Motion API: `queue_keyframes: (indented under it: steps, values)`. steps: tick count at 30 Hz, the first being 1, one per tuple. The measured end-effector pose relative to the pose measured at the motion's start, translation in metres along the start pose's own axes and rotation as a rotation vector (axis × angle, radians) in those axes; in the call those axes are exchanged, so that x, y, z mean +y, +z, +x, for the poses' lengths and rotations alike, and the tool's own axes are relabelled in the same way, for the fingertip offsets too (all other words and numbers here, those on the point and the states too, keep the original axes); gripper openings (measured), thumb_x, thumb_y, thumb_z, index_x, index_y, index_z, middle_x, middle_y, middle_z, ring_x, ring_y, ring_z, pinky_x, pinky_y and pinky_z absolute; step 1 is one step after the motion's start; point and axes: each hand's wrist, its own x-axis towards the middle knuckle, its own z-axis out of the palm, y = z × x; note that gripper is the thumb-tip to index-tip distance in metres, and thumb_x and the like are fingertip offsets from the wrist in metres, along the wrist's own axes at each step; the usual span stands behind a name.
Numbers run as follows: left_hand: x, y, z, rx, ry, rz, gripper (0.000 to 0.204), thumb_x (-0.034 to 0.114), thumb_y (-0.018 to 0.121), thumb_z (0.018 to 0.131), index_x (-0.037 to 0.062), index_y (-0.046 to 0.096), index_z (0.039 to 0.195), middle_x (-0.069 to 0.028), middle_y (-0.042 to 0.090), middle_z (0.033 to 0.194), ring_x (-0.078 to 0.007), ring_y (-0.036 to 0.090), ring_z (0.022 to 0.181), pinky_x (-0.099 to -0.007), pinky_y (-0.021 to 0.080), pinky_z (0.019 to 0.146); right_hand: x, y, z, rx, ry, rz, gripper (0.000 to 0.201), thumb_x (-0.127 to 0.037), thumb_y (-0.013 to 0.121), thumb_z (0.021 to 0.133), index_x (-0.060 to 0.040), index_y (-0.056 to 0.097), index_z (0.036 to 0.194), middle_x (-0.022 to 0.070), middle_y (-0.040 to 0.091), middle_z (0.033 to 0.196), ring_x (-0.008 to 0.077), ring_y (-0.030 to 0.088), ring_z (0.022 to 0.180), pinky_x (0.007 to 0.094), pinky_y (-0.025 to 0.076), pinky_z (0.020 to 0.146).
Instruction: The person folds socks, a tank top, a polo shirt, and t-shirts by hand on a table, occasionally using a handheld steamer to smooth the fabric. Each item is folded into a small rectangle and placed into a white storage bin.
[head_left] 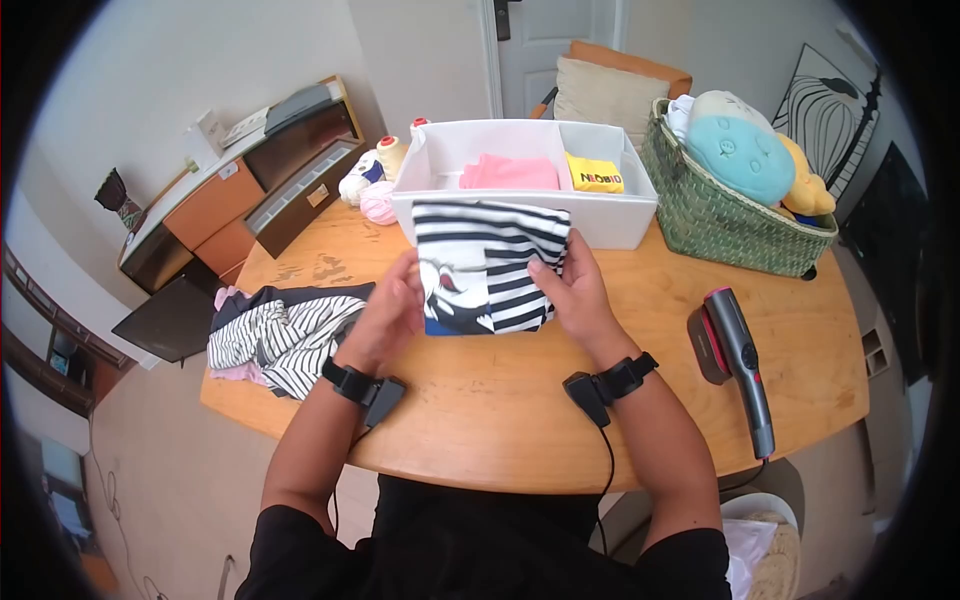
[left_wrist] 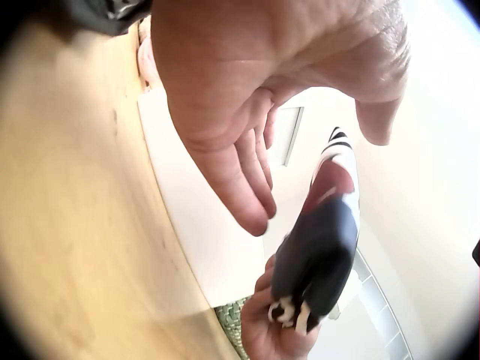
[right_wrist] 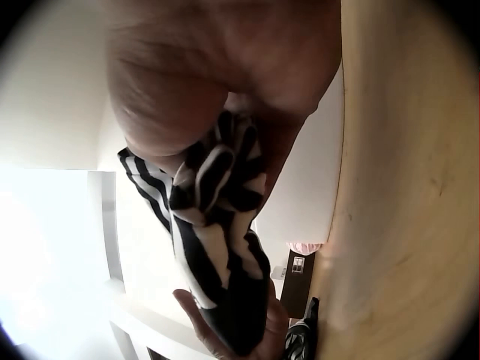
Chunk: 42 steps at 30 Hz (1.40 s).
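Observation:
A folded black-and-white striped cloth with a printed picture [head_left: 455, 285] is held up over the table, in front of the white box. My right hand [head_left: 585, 300] grips its right side, thumb on the front face; in the right wrist view the striped fabric [right_wrist: 214, 240] is bunched in that hand [right_wrist: 217, 82]. At the cloth's left edge is my left hand [head_left: 388, 310]. The left wrist view shows this hand [left_wrist: 255, 97] with extended fingers and a gap between it and the cloth [left_wrist: 319, 240].
The white divided box [head_left: 620, 215] holds pink cloth [head_left: 510, 173] and yellow cloth [head_left: 596, 176]. Striped clothes [head_left: 285, 335] lie at left, yarn [head_left: 378, 200] behind. At right are a green basket [head_left: 735, 235] with plush toys and a grey handheld appliance [head_left: 745, 360].

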Motion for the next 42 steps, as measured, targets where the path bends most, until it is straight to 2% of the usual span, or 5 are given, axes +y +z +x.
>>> queue_keyframes:
  steps: [7, 12, 15, 27, 42]
  values:
    - [-0.003, 0.062, 0.012, 0.176, -0.078, -0.024, 0.069, 0.005, 0.071, 0.101, 0.0052, 0.036, 0.160, -0.0111, 0.063, 0.140, -0.0231, 0.067, 0.123, -0.0400, 0.065, 0.094, 0.000, 0.007, 0.000, 0.122, -0.020, 0.009, 0.038, -0.009, 0.064, 0.106, 0.0017, 0.047, 0.139, 0.0087, 0.062, 0.134, 0.0136, 0.058, 0.125, 0.0331, 0.046, 0.111]
    - [0.014, 0.051, 0.032, 0.328, -0.004, 0.157, 0.063, 0.003, 0.070, 0.100, 0.0039, 0.042, 0.157, -0.0104, 0.066, 0.132, -0.0196, 0.070, 0.112, -0.0360, 0.067, 0.086, 0.003, 0.002, 0.001, 0.080, -0.082, -0.035, 0.057, -0.023, 0.063, 0.110, 0.0013, 0.038, 0.154, 0.0105, 0.059, 0.135, 0.0176, 0.061, 0.124, 0.0347, 0.051, 0.106]
    - [0.050, 0.050, 0.062, 0.340, 0.146, 0.199, 0.052, 0.002, 0.067, 0.100, 0.0027, 0.050, 0.149, -0.0093, 0.068, 0.124, -0.0193, 0.072, 0.106, -0.0357, 0.068, 0.081, -0.007, 0.003, -0.007, 0.014, 0.285, 0.075, 0.075, -0.043, 0.055, 0.111, -0.0054, 0.020, 0.167, 0.0150, 0.051, 0.136, 0.0267, 0.067, 0.113, 0.0425, 0.062, 0.093]
    - [0.079, 0.029, 0.212, 0.389, 0.074, 0.276, 0.018, 0.003, 0.068, 0.100, -0.0038, 0.064, 0.116, -0.0111, 0.071, 0.106, -0.0217, 0.074, 0.088, -0.0339, 0.069, 0.078, 0.016, -0.013, -0.007, -0.143, 0.389, -0.049, 0.078, -0.034, 0.059, 0.111, -0.0022, 0.018, 0.169, 0.0131, 0.050, 0.138, 0.0198, 0.067, 0.104, 0.0348, 0.059, 0.089]
    - [0.150, 0.035, 0.214, 0.178, -0.050, 0.992, 0.051, 0.013, 0.074, 0.090, 0.0048, 0.065, 0.140, -0.0002, 0.073, 0.106, -0.0106, 0.069, 0.091, -0.0261, 0.056, 0.081, 0.021, -0.021, -0.002, -0.175, 0.319, -0.078, 0.072, -0.025, 0.066, 0.107, 0.0016, 0.030, 0.163, 0.0109, 0.054, 0.134, 0.0150, 0.067, 0.101, 0.0303, 0.057, 0.089]
